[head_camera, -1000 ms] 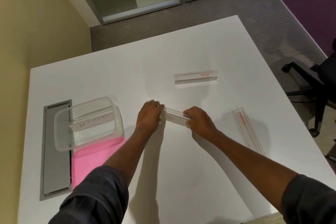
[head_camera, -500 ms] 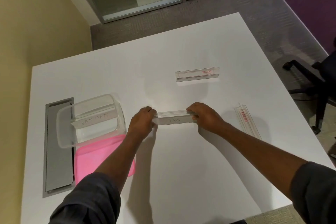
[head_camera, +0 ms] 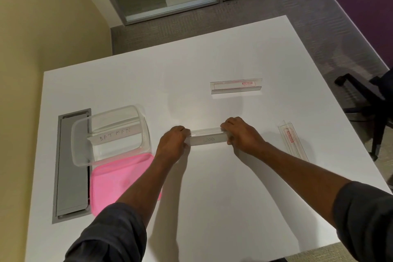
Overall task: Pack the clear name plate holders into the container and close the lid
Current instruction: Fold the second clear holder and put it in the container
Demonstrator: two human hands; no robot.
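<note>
**A:** What do we have hold of?

**B:** We hold the DOG holder [head_camera: 207, 137], a clear name plate holder with "DOG" handwritten on its card, by both ends. Our left hand [head_camera: 173, 141] curls round its left end. Our right hand [head_camera: 240, 134] curls round its right end, fingers over the top edge. It runs crosswise in front of us, near the middle of the white tabletop [head_camera: 212, 198]. We cannot tell whether it touches the surface or sits just above it.

**A:** And where do we see the container?

**B:** The clear container [head_camera: 79, 147] stands open on our left, part of it over a grey hatch [head_camera: 71, 172] set into the tabletop. Inside lies the BATMAN holder [head_camera: 116, 135], its card marked "BATMAN", spanning the tub from side to side. The pink lid [head_camera: 119, 178] lies flat on the near side of the container. Its far edge meets the container's base, and our left forearm crosses above its right corner.

**A:** Are there more holders out?

**B:** We count two. The far holder [head_camera: 236, 85] stands upright beyond our hands, with a red label on its right end. The side holder [head_camera: 292, 141] lies flat to our right, near the tabletop's right edge, its length pointing away from us. Both are apart from our hands. Past that edge, a black chair [head_camera: 374, 100] stands on the carpet.
</note>
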